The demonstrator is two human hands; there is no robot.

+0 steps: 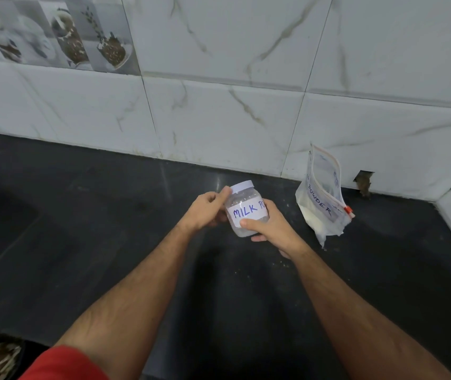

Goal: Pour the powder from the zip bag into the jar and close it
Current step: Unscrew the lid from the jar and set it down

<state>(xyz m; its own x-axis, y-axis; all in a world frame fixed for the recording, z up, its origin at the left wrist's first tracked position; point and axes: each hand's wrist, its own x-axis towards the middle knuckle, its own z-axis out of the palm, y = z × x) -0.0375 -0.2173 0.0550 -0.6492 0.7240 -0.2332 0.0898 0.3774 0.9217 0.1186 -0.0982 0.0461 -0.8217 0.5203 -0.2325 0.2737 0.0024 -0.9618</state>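
Glossy black counter (pixel 109 215), clear plastic jar (pixel 246 212)

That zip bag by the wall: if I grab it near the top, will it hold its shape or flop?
The zip bag looks like thin clear film, so it will probably sag. The powder sits low, so the bottom should feel heavier and swing. Its mouth appears open, so tipping it could spill powder on the counter.

Dim, cool and flat; soft shadow pooling on the dark counter (pixel 87 242) toward 6 o'clock (wide-angle bowing at edges), slightly soft throughout.
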